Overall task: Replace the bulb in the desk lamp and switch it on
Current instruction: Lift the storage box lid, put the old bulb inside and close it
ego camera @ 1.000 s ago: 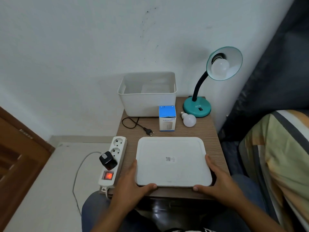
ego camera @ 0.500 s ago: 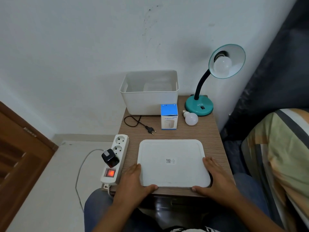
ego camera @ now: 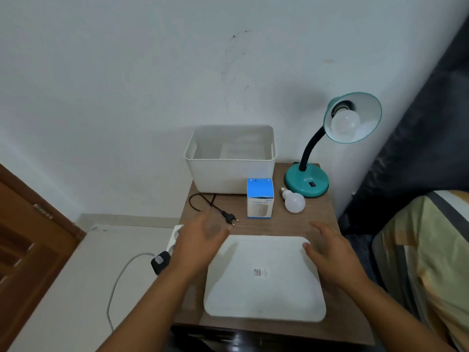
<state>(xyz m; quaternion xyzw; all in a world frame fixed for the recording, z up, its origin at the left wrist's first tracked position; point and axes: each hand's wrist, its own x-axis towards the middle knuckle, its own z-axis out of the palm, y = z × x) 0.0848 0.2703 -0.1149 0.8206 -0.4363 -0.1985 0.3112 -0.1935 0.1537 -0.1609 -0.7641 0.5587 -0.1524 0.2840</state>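
Observation:
A teal desk lamp [ego camera: 306, 182] stands at the back right of the small wooden table [ego camera: 284, 224], its shade tilted toward me with a white bulb [ego camera: 345, 122] in the socket. A loose white bulb [ego camera: 294, 201] lies on the table in front of the lamp base. The lamp's black plug [ego camera: 230, 218] lies unplugged on the table. My left hand [ego camera: 200, 241] hovers open and blurred over the left edge of a flat white lid [ego camera: 264, 278]. My right hand [ego camera: 330, 250] is open beside the lid's right edge.
A white plastic bin [ego camera: 229, 158] stands against the wall. A blue and white carton [ego camera: 260, 198] stands before it. A white power strip [ego camera: 175, 237] with a black adapter [ego camera: 159, 262] sits left of the table, partly hidden by my left arm. Striped bedding [ego camera: 429, 262] lies on the right.
Both hands have let go of the lid's front corners and lifted forward along its sides, fingers spread. The camera has moved closer and tilted.

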